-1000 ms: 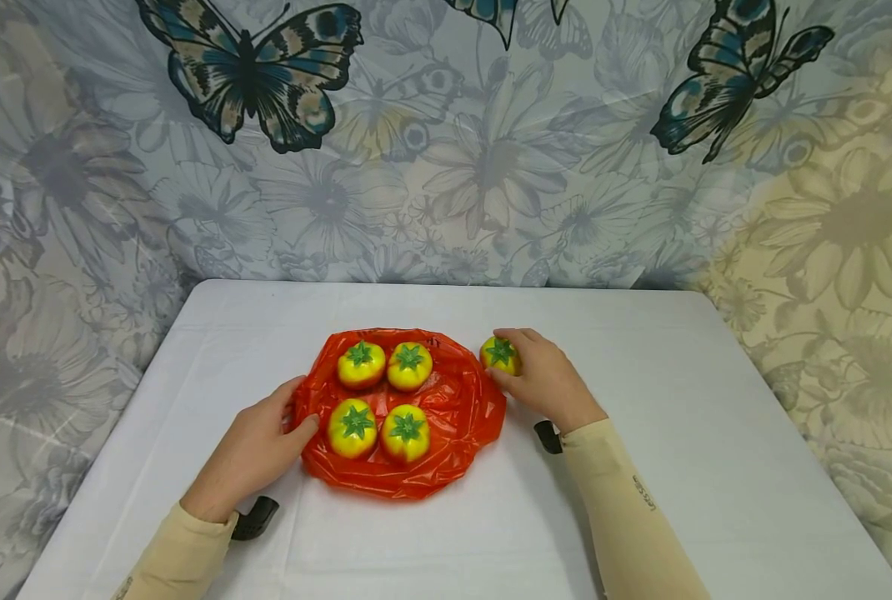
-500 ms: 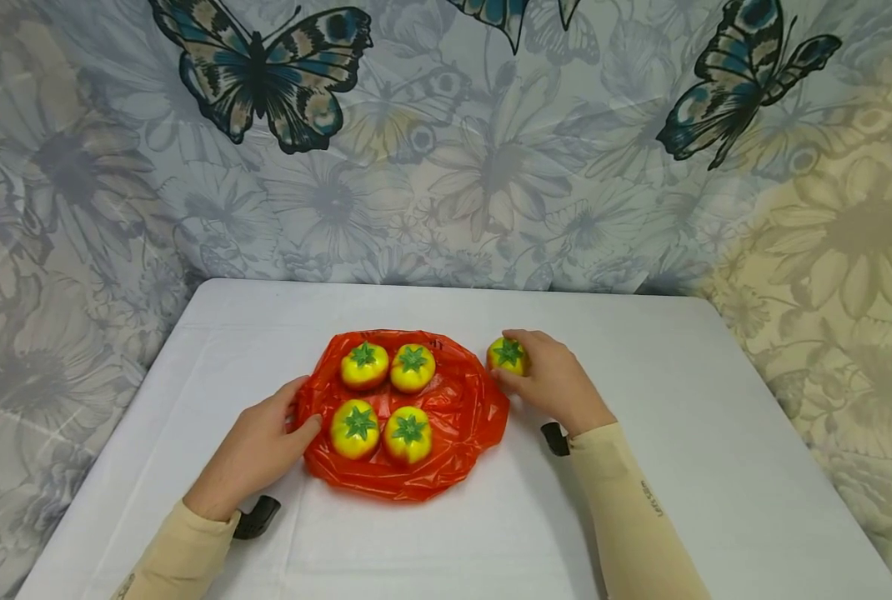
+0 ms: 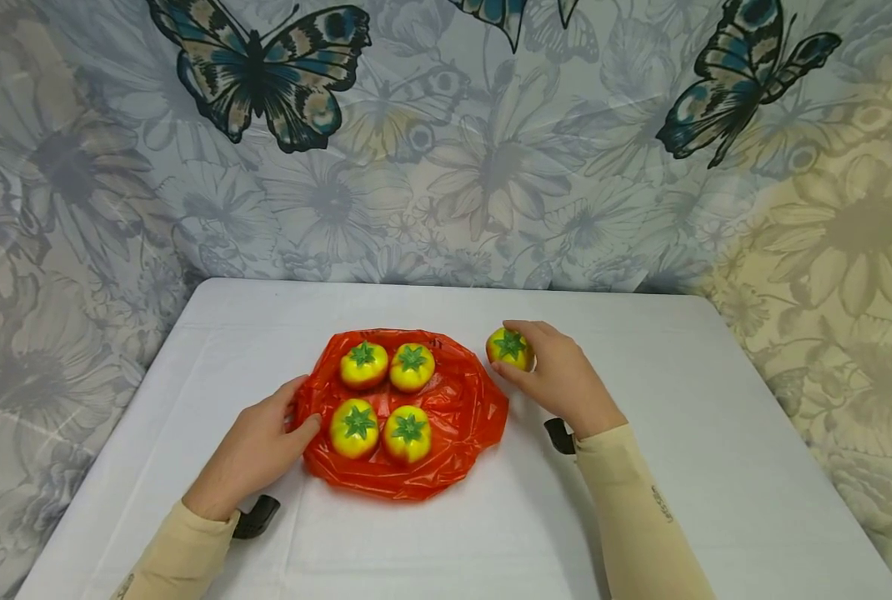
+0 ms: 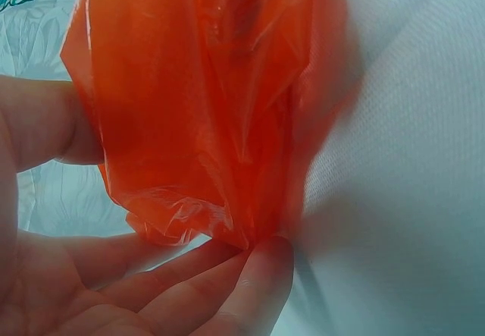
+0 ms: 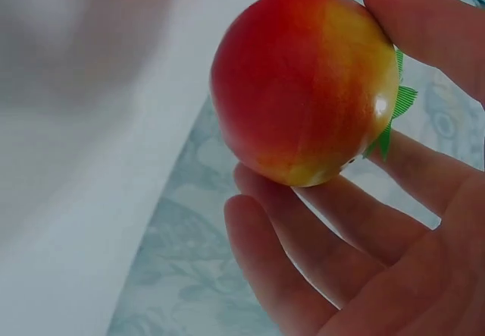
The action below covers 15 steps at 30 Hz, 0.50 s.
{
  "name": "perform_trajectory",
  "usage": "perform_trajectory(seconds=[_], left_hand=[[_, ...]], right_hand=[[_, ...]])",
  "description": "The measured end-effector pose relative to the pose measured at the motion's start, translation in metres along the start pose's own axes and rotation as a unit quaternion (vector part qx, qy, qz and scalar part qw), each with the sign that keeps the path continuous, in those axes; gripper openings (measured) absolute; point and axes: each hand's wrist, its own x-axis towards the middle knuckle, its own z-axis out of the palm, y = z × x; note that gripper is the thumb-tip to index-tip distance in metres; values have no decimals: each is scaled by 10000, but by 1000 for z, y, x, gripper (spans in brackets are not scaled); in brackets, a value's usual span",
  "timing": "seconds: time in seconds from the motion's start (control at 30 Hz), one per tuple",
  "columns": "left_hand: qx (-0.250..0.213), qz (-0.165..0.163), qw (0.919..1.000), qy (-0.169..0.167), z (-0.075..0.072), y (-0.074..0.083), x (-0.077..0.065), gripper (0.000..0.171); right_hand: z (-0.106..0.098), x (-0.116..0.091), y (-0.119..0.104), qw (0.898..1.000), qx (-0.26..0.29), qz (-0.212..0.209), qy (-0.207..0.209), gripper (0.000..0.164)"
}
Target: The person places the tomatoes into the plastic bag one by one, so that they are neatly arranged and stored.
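A red plastic bag (image 3: 453,417) lies spread out in the middle of the table, its crumpled edge forming a rough ring. Several yellow-and-red toy tomatoes (image 3: 407,435) with green star-shaped tops sit inside that ring. At the bag's left edge, my left hand (image 3: 254,446) holds the plastic between thumb and fingers; the left wrist view shows the fingertips at the lower fold of the thin red film (image 4: 204,108). My right hand (image 3: 558,375) grips another toy tomato (image 3: 509,348) just beyond the bag's right edge. In the right wrist view, thumb and fingers surround this tomato (image 5: 303,86).
A white cloth covers the table (image 3: 716,467). Behind it hangs a floral backdrop (image 3: 491,167) with large butterflies, close to the table's back edge. A dark wrist device (image 3: 256,517) is by the left cuff, and another (image 3: 559,436) by the right.
My right hand and forearm have shifted slightly to the right, with the tomato still in the fingers. My left hand and the bag hold nearly the same place.
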Motion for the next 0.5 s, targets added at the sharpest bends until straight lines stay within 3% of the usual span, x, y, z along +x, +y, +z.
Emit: perform_trajectory(seconds=[0.5], left_hand=[[-29, -12, 10000, -28, 1, 1, -2, 72]], right_hand=[[-4, -10, -24, 9991, 131, -406, -74, 65]])
